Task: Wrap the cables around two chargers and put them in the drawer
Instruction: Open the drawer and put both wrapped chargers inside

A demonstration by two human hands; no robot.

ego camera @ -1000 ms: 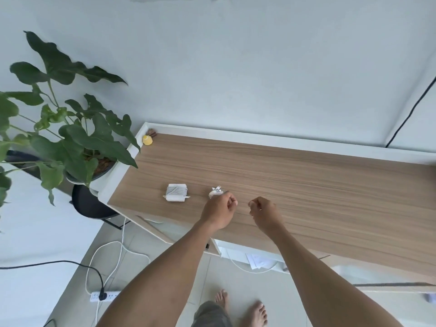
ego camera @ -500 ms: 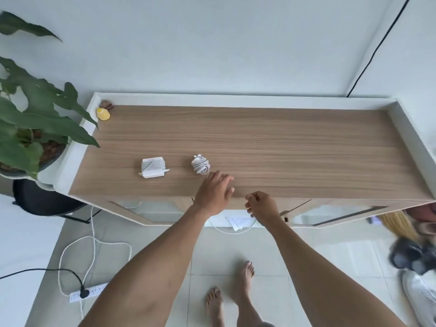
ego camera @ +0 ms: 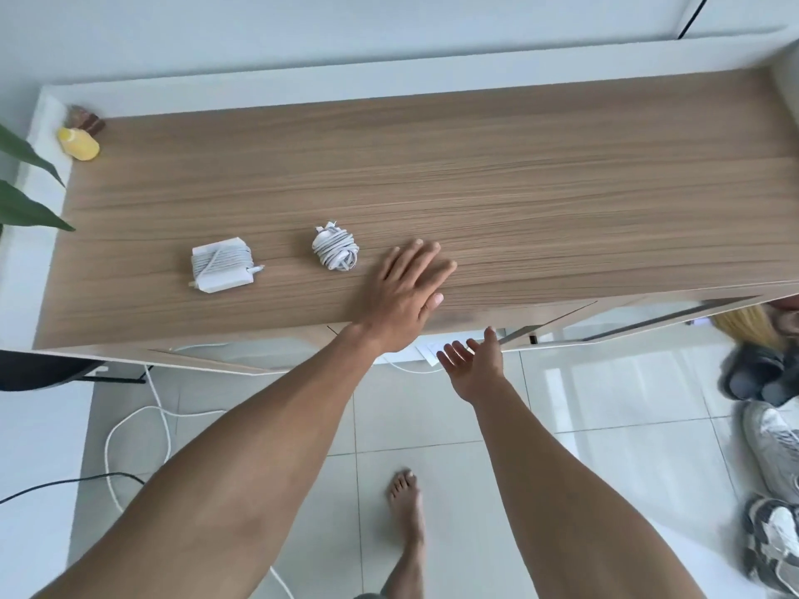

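Both chargers are lying on the surface (ego camera: 519, 188), already wrapped: the square charger (ego camera: 221, 265) toward the left, and the round charger (ego camera: 336, 250) just left of your left hand (ego camera: 408, 291), not touching it. Your left hand is lying flat on the surface, its fingers (ego camera: 426, 252) straight and holding nothing. Your right hand (ego camera: 473, 361) is hanging below the front edge, fingers spread, palm open, also holding nothing. Both chargers are looking light and hard-cased, so neither is asking for force. The smooth white shells are likely slippery, though, and only the cable's own tension is holding the coils in place. You are best taking each across the wrapped band, thumb on one side and fingers on the other, pinning the turns and the loose plug end; the square one's plug tip is sticking out at its right side. Cable is burying the round one's body, so its shape is not showing. The drawer I am not placing for certain: white papers (ego camera: 426, 354) are showing below the front edge by your right hand, perhaps inside it, but the surface is hiding its front and depth.
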